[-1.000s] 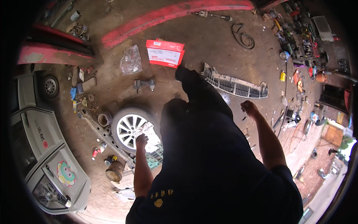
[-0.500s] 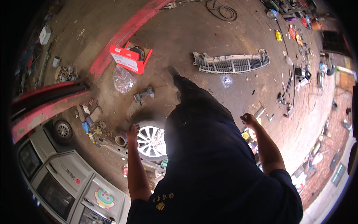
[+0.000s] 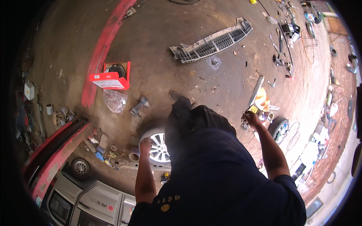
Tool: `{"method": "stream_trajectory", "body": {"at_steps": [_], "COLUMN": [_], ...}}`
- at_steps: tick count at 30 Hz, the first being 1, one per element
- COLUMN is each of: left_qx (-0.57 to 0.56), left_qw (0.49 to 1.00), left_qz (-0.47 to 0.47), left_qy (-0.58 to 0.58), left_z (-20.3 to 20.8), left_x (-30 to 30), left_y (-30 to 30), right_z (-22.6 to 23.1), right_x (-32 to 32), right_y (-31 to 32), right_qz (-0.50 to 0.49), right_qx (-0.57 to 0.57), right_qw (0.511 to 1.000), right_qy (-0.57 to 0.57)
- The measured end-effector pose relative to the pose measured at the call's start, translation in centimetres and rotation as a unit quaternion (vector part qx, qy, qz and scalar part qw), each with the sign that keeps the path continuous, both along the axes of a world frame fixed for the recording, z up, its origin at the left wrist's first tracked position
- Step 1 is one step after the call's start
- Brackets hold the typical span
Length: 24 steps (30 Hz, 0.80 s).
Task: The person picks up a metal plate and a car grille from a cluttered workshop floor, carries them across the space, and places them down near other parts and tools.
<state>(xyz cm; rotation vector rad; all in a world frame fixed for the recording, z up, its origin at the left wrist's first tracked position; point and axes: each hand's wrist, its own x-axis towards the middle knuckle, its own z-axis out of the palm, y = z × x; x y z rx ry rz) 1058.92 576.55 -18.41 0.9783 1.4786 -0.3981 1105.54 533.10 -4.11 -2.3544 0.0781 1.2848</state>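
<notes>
My left hand (image 3: 145, 146) hangs low in front of an alloy wheel with a tyre (image 3: 160, 148), which lies partly behind my body. Its fingers are too unclear to show whether they hold anything. On the other side my right hand (image 3: 252, 119) is held out from my hip with its fingers curled. Something small and dark may be in it, but I cannot make it out. A cordless power tool (image 3: 140, 106) lies on the floor ahead of the wheel, beside a crumpled clear plastic bag (image 3: 115, 101).
An open red and white box (image 3: 110, 80) holds a round dark part, next to a red rail (image 3: 98, 56). A slatted grille panel (image 3: 213, 41) lies ahead. Hand tools (image 3: 280, 41) and another wheel (image 3: 279, 130) are on the right. A silver van (image 3: 94, 201) stands at lower left.
The view has turned and moved on, so the grille panel and red box sit further left. My left hand has swung lower across the wheel; my right hand stays at my side.
</notes>
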Motion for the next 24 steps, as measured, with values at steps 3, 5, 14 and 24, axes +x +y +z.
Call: {"method": "stream_trajectory", "body": {"at_steps": [3, 5, 14, 24], "left_qx": [0.012, 0.043, 0.046, 0.092], "left_qw": [1.0, 0.998, 0.976, 0.881], "left_qz": [-0.022, -0.035, -0.209, -0.453], "left_qy": [-0.018, -0.036, -0.029, -0.1], "left_z": [0.5, 1.4, 5.1, 2.6], "left_x": [0.4, 0.9, 5.5, 22.0], "left_y": [0.7, 1.3, 5.0, 14.2], "right_z": [-2.0, -3.4, -5.6, -6.6], "right_x": [-3.5, -6.2, -20.9, -27.0], "right_y": [-2.0, -3.5, -9.6, -8.0], "right_qz": [-0.062, -0.072, -0.23, -0.507], "right_qx": [0.012, 0.031, 0.036, 0.024], "right_qw": [0.998, 0.997, 0.972, 0.861], "right_qy": [0.031, 0.0, 0.031, 0.001]}}
